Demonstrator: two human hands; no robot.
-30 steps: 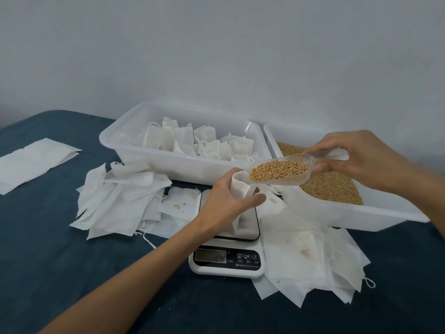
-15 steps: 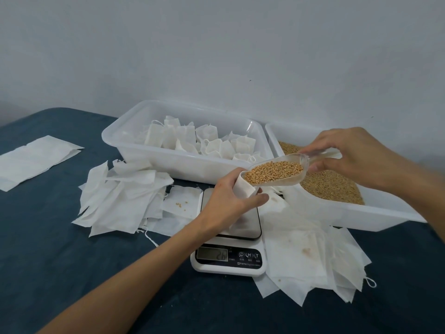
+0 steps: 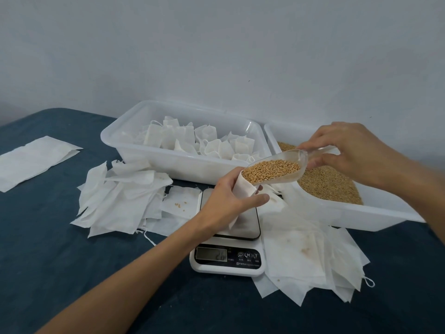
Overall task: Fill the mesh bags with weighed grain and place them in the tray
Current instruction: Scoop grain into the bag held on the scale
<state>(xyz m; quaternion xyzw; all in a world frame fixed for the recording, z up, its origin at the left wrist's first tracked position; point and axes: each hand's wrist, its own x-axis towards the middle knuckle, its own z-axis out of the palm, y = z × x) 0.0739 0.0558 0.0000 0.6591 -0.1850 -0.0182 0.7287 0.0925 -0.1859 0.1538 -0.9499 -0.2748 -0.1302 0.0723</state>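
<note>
scoop of grain at the bag mouth

left hand (image 3: 228, 201) grips a white mesh bag (image 3: 242, 189) over the scale (image 3: 228, 249). right hand (image 3: 349, 153) pinches a clear scoop (image 3: 277, 171) heaped with grain, its lip at the bag's mouth. left tray (image 3: 154, 160) holds filled bags; right tray (image 3: 337, 210) holds loose grain.

My left hand (image 3: 226, 201) grips white mesh bag (image 3: 242, 191) above scale (image 3: 228, 249), bag mouth up. My right hand (image 3: 346, 150) pinches handle of clear scoop (image 3: 277, 169), heaped with grain, its tip at bag mouth. Scale display lit, digits unclear. Behind: tray (image 3: 154, 162) of filled bags at left, grain bin (image 3: 337, 213) at right. Empty bags piled left of scale (image 3: 120, 201) and right of it (image 3: 308, 261). Flat white sheet (image 3: 31, 162) far left on dark blue table (image 3: 60, 273).
</note>
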